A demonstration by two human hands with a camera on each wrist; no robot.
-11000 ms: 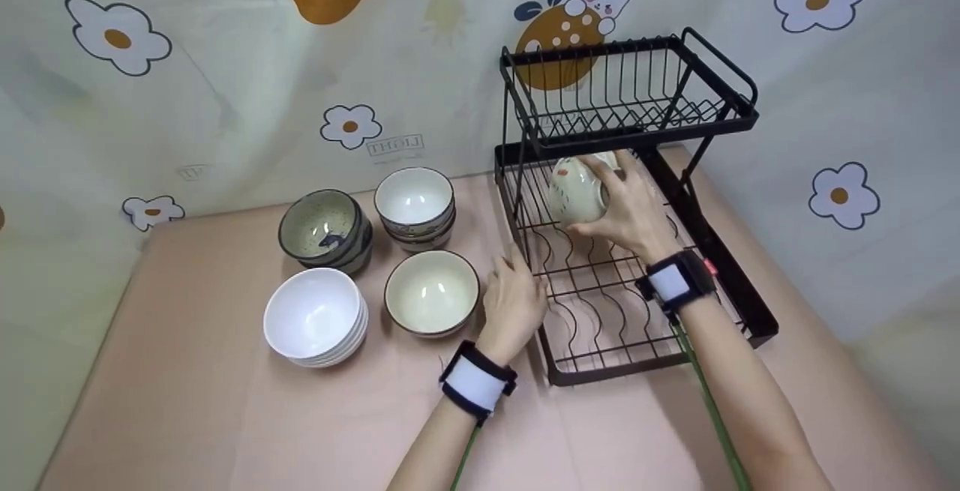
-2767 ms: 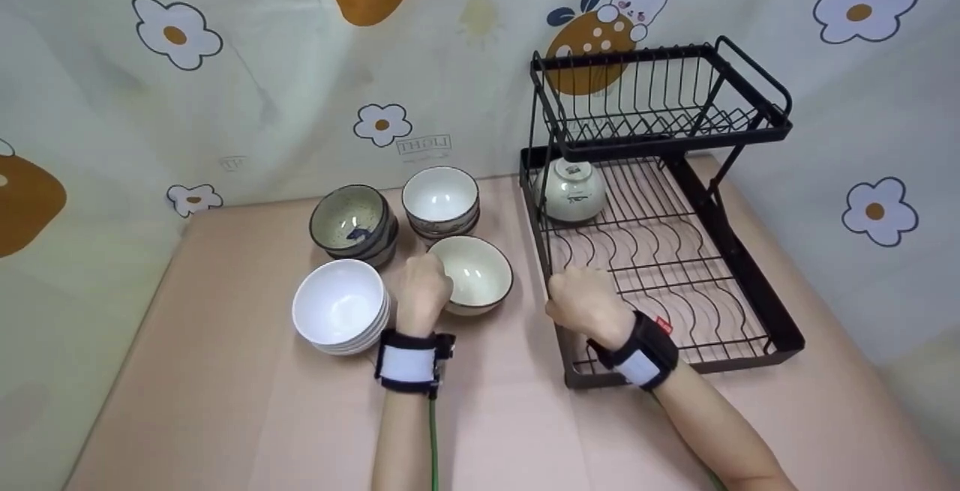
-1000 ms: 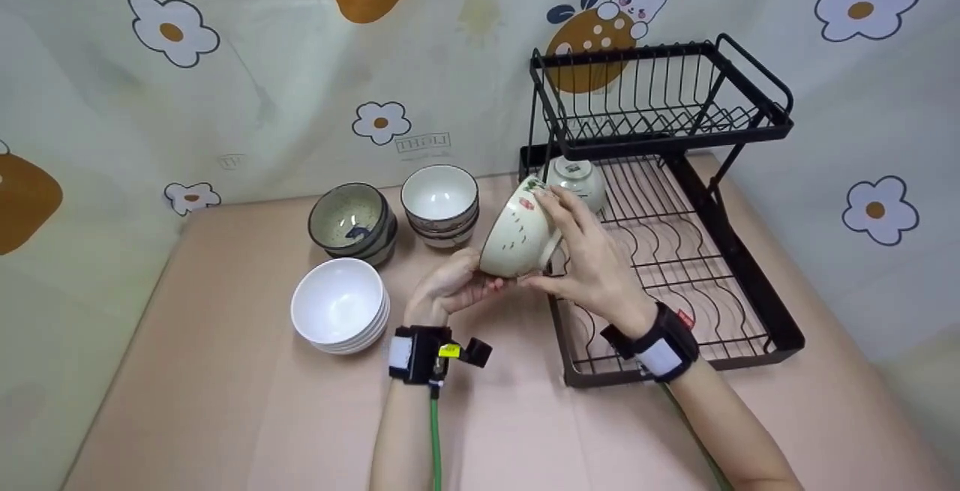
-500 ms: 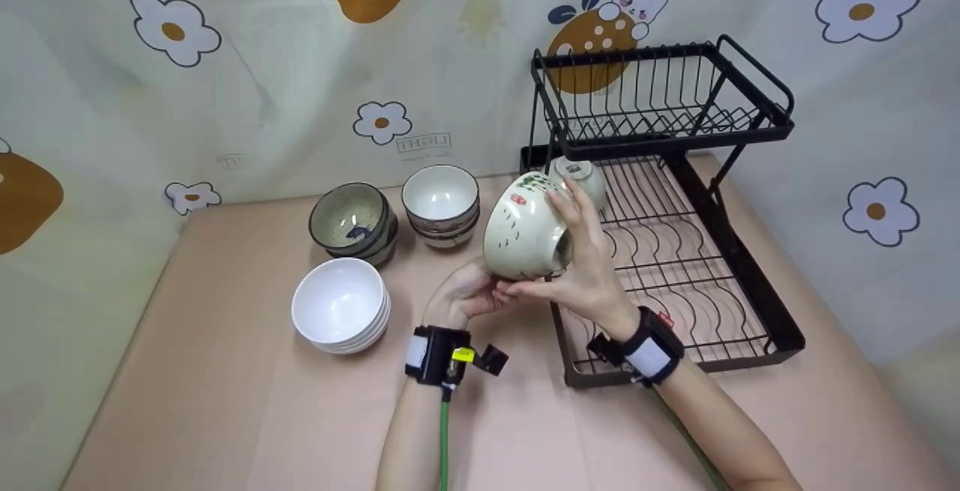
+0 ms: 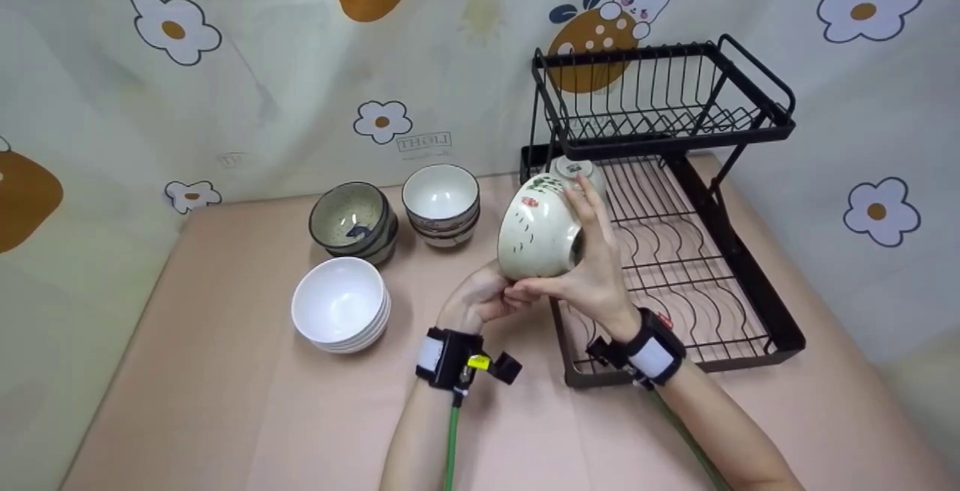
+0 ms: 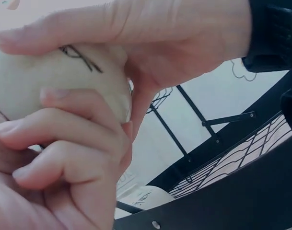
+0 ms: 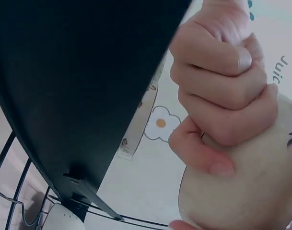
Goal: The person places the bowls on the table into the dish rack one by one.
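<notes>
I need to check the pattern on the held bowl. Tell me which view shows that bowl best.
The head view: the bowl shows whole, tilted, with red and green marks, held by both hands. The left wrist view shows only a cream patch between fingers; the right wrist view shows a bare lower side.

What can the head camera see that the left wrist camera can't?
Only the head view shows the stacks of bowls on the table: the white bowls, the speckled bowls and the third stack, plus the rack's top shelf and the flowered wall.

Only the left wrist view shows the curled fingers pressed against the bowl close up.

Both show the cream bowl held by the left hand and right hand, the black rack, and the small bowl already in it.
</notes>
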